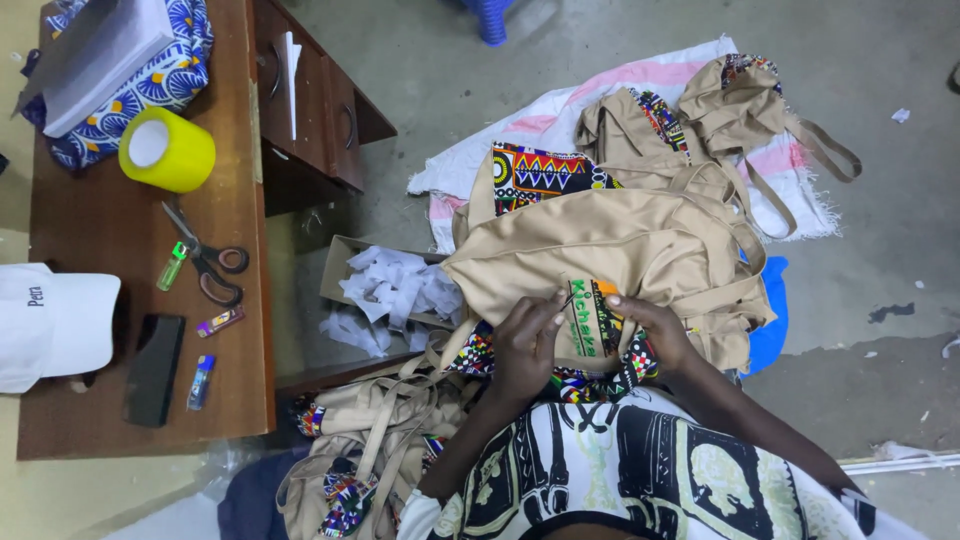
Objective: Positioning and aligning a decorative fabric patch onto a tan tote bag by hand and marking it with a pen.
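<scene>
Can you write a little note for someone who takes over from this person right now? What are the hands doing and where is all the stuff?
Left hand: fingers pinched on the tan bag in the lap, at its embroidered patch.
Right hand: pressing the bag flat beside the patch.
More tan bags lie piled on a cloth on the floor; others lie by the left knee.
Scissors and yellow tape roll sit unused on the wooden desk.

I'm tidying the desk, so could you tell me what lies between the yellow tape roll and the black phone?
In the head view, scissors and a green lighter lie on the desk between the yellow tape roll and the black phone.
</scene>
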